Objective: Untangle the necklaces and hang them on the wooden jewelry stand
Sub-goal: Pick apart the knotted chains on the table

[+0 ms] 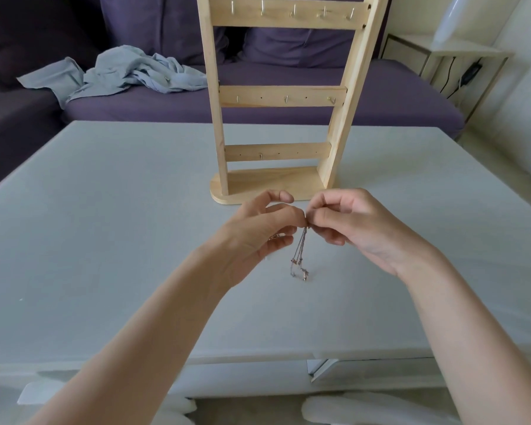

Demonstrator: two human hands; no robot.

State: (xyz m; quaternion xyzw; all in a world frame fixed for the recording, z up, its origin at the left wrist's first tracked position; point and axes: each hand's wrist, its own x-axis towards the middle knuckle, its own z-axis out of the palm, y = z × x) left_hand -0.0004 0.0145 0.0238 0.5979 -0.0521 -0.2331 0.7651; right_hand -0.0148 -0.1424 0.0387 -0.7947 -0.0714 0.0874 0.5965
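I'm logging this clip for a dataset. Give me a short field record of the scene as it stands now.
left hand: left hand pinches the top of the necklaces
right hand: right hand pinches the same spot
necklaces: bunched strands hang down, low end at the table
stand: wooden jewelry stand upright behind the hands, hooks bare
background: grey cloth on purple sofa
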